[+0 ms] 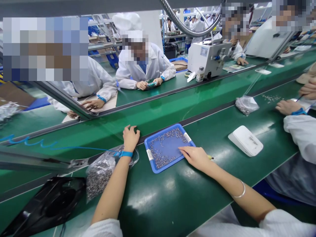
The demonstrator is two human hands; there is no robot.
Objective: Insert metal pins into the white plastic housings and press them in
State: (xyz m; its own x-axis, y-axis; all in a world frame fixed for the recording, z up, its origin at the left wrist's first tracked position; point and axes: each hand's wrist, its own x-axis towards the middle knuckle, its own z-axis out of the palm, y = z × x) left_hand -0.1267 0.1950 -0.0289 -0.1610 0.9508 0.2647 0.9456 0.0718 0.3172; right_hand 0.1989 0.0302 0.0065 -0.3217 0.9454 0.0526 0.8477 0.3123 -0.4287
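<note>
A shallow blue tray (pixel 156 170) lies on the green bench, with many small metal screw-like pieces (pixel 165 160) spread round a bare middle. My right hand (pixel 197 158) reaches over the tray's right side, its fingers stretched toward the middle; nothing shows in them. To the left of the tray, my left hand (pixel 130 138) rests by the bench's raised back edge, fingers bent a little and apart. It wears a blue wrist strap (pixel 125 153) with a coiled cord. Under that forearm sits a clear plastic bag (pixel 100 176) full of similar metal pieces.
A black plastic part (pixel 53 200) lies at the lower left. To the right are a white device (pixel 247 141) and another bag of small parts (pixel 246 104). A yellow-tipped item (pixel 210 157) shows behind my right hand. Co-workers sit across and at right.
</note>
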